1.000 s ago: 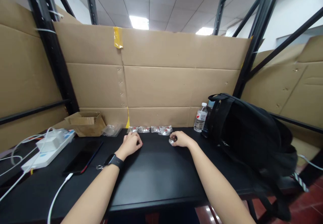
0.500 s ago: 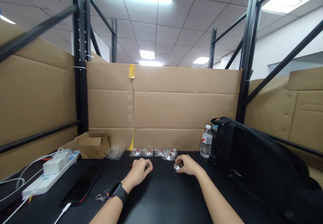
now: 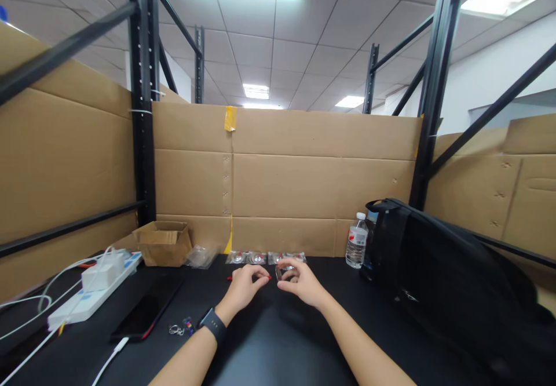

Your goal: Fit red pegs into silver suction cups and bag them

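- The head-worn camera looked forward and slightly down over a black tabletop (image 3: pixel 269 345) along the bottom of the frame.
- The left hand (image 3: pixel 242 290) and right hand (image 3: pixel 306 286) lay near, at lower centre.
- Farther off, it squarely faced a cardboard panel (image 3: pixel 282 183) mid-frame.
- Its wide view took in the tiled ceiling (image 3: pixel 295 61) at the top.

The small piece (image 3: pixel 230 278) in the left hand (image 3: pixel 248 286) is red; the round thing (image 3: pixel 278 273) in the right hand (image 3: pixel 299 284) is silvery; the packets (image 3: pixel 256 257) are clear, with red and silver inside; the table (image 3: pixel 269 334), the bag (image 3: pixel 452 284) and the phone (image 3: pixel 145 310) are black; the watch (image 3: pixel 213 324) is dark; the strip (image 3: pixel 73 312) is white with pale blue patches; the cardboard (image 3: pixel 286 183) is plain brown; the tape (image 3: pixel 230 119) is yellow; the bottle (image 3: pixel 355 252) is clear, its cap (image 3: pixel 361 216) white, its label (image 3: pixel 357 237) red and white.
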`<move>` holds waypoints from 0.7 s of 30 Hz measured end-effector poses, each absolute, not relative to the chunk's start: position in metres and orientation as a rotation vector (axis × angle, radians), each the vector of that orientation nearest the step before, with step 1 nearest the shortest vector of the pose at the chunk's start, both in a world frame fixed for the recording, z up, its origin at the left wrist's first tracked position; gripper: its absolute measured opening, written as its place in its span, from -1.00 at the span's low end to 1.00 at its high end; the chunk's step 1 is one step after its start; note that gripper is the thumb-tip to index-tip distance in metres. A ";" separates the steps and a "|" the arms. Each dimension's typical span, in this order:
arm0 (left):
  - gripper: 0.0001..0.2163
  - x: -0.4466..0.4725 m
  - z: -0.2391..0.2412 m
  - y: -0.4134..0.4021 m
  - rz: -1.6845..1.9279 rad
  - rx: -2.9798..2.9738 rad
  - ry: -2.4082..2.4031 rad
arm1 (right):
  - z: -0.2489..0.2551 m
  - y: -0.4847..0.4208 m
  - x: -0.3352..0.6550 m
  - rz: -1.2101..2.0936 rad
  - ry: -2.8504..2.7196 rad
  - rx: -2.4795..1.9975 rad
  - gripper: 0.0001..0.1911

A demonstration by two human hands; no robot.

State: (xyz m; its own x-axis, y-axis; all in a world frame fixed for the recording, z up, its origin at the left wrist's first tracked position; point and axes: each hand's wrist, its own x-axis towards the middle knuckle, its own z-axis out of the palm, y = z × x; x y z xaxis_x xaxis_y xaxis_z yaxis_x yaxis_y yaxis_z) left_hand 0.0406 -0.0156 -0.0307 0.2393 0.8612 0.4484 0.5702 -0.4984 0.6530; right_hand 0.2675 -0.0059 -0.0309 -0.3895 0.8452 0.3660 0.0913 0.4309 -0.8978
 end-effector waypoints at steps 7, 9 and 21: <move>-0.87 0.047 -0.037 -0.013 1.244 2.208 1.272 | -0.038 -0.012 0.254 1.082 -1.743 -0.774 -0.45; -0.88 0.049 -0.038 -0.014 1.231 2.212 1.326 | -0.040 -0.011 0.253 1.085 -1.735 -0.779 -0.44; -0.86 0.052 -0.034 -0.020 1.248 2.241 1.379 | -0.040 -0.011 0.250 1.134 -1.687 -0.775 -0.43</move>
State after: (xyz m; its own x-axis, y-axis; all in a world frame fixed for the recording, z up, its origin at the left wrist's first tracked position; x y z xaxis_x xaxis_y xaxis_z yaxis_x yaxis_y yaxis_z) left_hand 0.0519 -0.0198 -0.0339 0.1949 0.8165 0.5434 0.6215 -0.5314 0.5756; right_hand 0.2500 -0.0113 -0.0401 -0.3696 0.8619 0.3471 0.0046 0.3753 -0.9269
